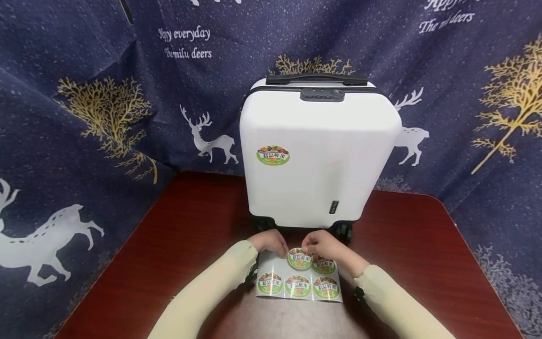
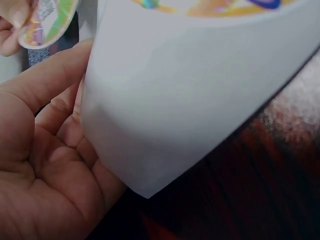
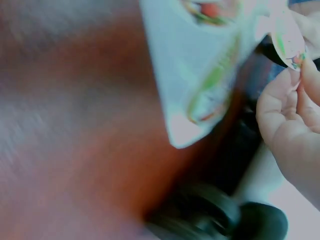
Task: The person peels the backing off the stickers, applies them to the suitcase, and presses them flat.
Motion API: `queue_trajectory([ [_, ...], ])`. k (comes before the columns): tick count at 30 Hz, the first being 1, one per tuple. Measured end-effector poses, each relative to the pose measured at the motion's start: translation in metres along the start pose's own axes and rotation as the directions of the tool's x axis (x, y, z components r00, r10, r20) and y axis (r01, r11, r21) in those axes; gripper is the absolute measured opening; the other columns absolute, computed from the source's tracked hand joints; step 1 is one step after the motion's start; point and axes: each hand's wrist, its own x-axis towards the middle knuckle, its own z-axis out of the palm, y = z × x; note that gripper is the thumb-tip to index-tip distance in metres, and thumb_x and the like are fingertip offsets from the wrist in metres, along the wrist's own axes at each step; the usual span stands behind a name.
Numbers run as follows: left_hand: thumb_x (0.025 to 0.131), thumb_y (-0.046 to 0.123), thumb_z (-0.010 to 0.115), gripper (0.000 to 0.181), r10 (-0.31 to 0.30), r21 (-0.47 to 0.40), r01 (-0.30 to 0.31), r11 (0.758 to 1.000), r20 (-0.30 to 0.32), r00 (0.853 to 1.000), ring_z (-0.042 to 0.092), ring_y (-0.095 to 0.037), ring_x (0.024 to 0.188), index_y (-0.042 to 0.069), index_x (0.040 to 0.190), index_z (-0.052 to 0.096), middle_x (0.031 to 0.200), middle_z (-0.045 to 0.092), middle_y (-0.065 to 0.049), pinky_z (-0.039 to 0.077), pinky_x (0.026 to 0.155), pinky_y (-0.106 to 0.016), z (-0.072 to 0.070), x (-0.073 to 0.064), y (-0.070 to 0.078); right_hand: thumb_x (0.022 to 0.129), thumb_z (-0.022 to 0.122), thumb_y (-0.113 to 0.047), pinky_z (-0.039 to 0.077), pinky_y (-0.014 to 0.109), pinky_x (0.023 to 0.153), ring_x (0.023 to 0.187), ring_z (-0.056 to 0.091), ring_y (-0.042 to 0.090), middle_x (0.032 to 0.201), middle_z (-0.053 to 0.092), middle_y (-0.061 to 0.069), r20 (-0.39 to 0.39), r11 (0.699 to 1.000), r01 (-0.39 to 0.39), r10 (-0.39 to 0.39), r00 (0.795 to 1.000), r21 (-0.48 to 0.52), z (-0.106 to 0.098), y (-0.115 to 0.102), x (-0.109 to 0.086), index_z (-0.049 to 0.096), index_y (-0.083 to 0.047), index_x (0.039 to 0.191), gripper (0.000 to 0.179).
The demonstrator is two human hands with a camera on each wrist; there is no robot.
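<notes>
My left hand (image 1: 272,242) grips the upper left of a white sticker sheet (image 1: 271,262), thumb and fingers at its edge in the left wrist view. Oval fruit stickers with green lower halves stay on the sheet, three of them along the near row (image 1: 298,286). A loose oval sticker (image 1: 300,259) is pinched at its edge by my right hand (image 1: 326,246), thumb against fingers. In the right wrist view that sticker (image 3: 287,39) stands tilted, apart from the sheet. Beyond both hands a white suitcase (image 1: 313,169) stands upright, with a matching sticker (image 1: 273,155) on its upper left front.
The suitcase stands on black wheels (image 1: 343,230) on a dark red table (image 1: 190,226), close past my fingers. A black handle (image 1: 317,79) tops it. A blue curtain (image 1: 203,103) with deer prints hangs behind the table.
</notes>
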Motion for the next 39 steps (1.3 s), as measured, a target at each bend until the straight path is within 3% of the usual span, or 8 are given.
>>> queue_trajectory([
  [11, 0.080, 0.007, 0.081, 0.009, -0.006, -0.024, 0.006, 1.000, -0.012, 1.000, 0.057, -0.010, 0.074, 0.004, 0.088, 0.080, 0.087, 0.076, -0.004, 0.046, 0.070, -0.021, -0.001, -0.001, 0.000, 0.094, 0.071, -0.009, 0.051, 0.028, 0.072, 0.079, 0.059, 0.009, 0.089, 0.074, 0.008, -0.002, 0.983, 0.138, -0.139, 0.990, -0.124, -0.032, -0.041, -0.015, 0.072, -0.002, 0.093, 0.008],
  [18, 0.080, 0.006, 0.081, 0.008, 0.006, -0.050, -0.006, 0.999, 0.000, 1.000, 0.056, -0.010, 0.074, 0.003, 0.088, 0.080, 0.086, 0.076, -0.004, 0.044, 0.070, -0.021, 0.001, -0.001, -0.003, 0.090, 0.075, -0.008, 0.051, 0.024, 0.072, 0.079, 0.062, 0.008, 0.088, 0.075, 0.011, -0.089, 0.961, 0.220, -0.237, 0.967, -0.166, -0.053, -0.071, -0.026, 0.073, -0.001, 0.092, 0.008],
  [30, 0.082, 0.007, 0.080, 0.008, 0.002, -0.049, -0.002, 0.999, 0.004, 1.000, 0.058, -0.012, 0.078, 0.004, 0.089, 0.080, 0.091, 0.076, -0.005, 0.047, 0.072, -0.023, 0.001, -0.003, -0.003, 0.094, 0.072, -0.007, 0.050, 0.025, 0.069, 0.079, 0.058, 0.014, 0.094, 0.072, 0.015, -0.232, 0.967, 0.223, -0.247, 0.941, -0.123, -0.080, -0.113, -0.047, 0.071, 0.000, 0.097, 0.008],
  [39, 0.083, 0.007, 0.079, 0.008, 0.008, -0.036, -0.008, 0.999, 0.000, 1.000, 0.059, -0.012, 0.078, 0.004, 0.090, 0.080, 0.091, 0.076, -0.005, 0.048, 0.070, -0.023, 0.000, -0.005, -0.001, 0.094, 0.071, -0.007, 0.048, 0.024, 0.061, 0.068, 0.055, 0.012, 0.095, 0.072, 0.016, -0.325, 0.958, 0.241, -0.280, 0.903, -0.155, -0.093, -0.138, -0.059, 0.071, 0.000, 0.099, 0.008],
])
